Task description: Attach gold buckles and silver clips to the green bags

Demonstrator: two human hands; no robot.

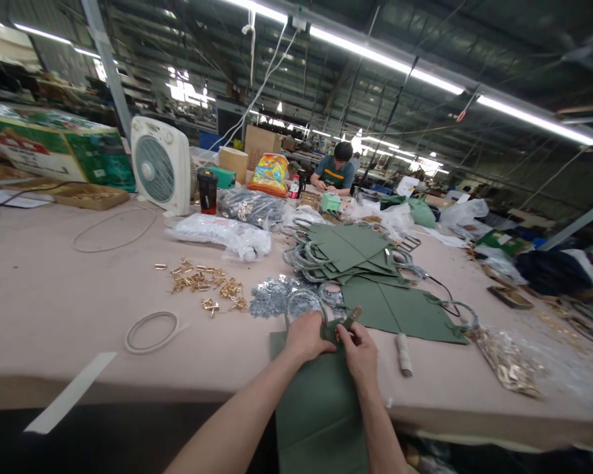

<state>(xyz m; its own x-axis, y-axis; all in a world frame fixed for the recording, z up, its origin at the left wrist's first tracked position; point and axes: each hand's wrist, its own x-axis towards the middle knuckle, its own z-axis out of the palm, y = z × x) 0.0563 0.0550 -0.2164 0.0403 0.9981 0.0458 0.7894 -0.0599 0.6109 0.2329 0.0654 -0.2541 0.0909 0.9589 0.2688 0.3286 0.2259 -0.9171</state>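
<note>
In front of me a dark green bag panel (321,408) hangs over the table's front edge, with a wrapped loop handle (304,296) at its top. My left hand (307,337) is closed on the panel's upper edge beside the handle, thumb pointing right. My right hand (360,352) pinches a small gold metal fitting (338,334) at that edge; its exact shape is partly hidden by the fingers. A short green strap tab (353,317) with a metal-looking end sticks up between the hands. Just beyond lie a heap of flat silver metal plates (277,296) and scattered gold fittings (202,282).
Green panels with loop handles (356,250) are stacked ahead. Right of my hands lie a thread spool (404,355) and a plastic bag of metal parts (508,362). A tape roll (151,332), box fan (161,164) and dark drink bottle (207,191) stand leftward. A co-worker (336,168) sits opposite.
</note>
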